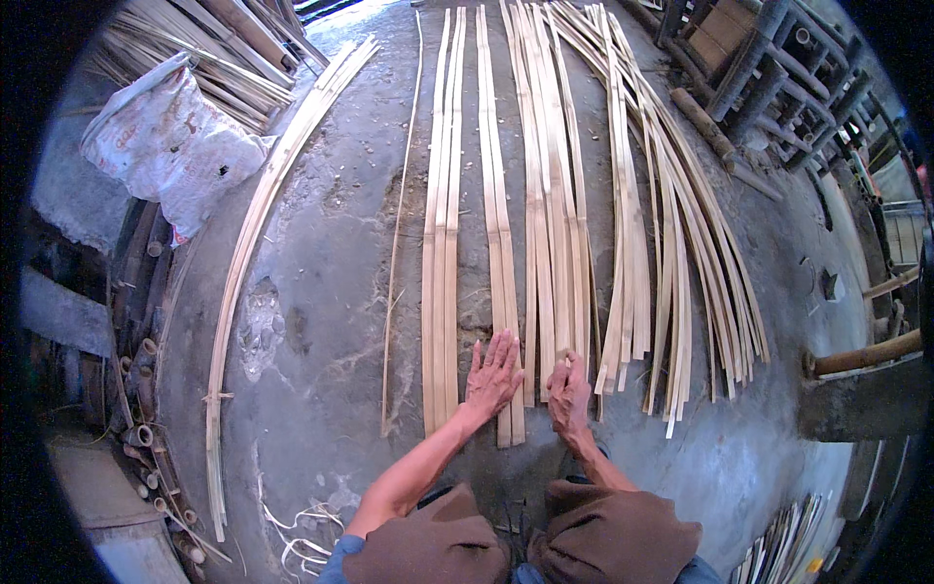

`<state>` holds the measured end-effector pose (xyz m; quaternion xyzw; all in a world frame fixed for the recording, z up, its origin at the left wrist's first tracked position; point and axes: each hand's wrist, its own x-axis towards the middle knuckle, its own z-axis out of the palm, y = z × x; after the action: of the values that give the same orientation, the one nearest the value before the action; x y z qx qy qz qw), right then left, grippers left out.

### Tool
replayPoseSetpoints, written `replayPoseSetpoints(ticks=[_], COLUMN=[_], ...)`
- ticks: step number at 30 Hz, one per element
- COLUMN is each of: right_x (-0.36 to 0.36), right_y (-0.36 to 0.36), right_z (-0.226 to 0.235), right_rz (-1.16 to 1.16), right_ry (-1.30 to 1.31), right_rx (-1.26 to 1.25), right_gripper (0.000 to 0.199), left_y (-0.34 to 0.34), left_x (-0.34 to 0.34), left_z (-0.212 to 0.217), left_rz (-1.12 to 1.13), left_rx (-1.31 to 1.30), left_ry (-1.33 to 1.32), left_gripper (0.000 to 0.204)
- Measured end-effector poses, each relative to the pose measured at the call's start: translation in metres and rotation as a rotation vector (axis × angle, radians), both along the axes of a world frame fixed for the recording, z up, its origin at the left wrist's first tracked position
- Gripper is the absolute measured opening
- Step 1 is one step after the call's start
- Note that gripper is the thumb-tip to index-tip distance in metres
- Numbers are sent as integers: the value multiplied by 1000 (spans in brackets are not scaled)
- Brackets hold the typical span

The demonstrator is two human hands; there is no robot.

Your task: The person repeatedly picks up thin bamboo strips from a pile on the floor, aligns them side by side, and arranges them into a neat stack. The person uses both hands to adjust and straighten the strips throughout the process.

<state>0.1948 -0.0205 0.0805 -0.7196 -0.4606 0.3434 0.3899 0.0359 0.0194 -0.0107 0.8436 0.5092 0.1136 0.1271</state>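
Long pale bamboo strips (443,243) lie lengthwise on the concrete floor, their near ends toward me. My left hand (493,375) is open and flat, palm down, fingers pointing away, across a narrow pair of bamboo strips (498,258). To its right, my right hand (568,392) is closed with fingers curled at the near end of a bamboo strip (556,243) in the middle bunch. That strip's end runs in at the fingertips; the palm side is hidden. Further right, more bamboo strips (691,224) fan out and overlap.
A bundle of bamboo strips (243,243) curves along the left. Beyond it are a white woven sack (175,141) and stacked bamboo poles (146,438). A bamboo frame (778,78) stands at the far right. Thin loose strips (302,535) curl on the floor near my left knee.
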Motion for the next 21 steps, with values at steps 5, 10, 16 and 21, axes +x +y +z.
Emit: replayPoseSetpoints(ticks=[5,10,16,21], right_x=[-13,-32,-39,-42], right_y=[-2,-7,-15,-21], right_z=[-30,-38,-42,-51], right_rz=[75,136,159,170], right_ry=[87,187,164,148], right_rx=[-8,-74,-111,-8], right_gripper=[49,47,51,51], left_y=[0,1,2,6], left_x=[-1,-1,-5,-7], left_z=[-3,-4,3,0], left_rz=[-8,-14,-27,6], left_rx=[-9,19,-21,3], left_ry=[12,39,52,-31], left_gripper=[68,67,64,54])
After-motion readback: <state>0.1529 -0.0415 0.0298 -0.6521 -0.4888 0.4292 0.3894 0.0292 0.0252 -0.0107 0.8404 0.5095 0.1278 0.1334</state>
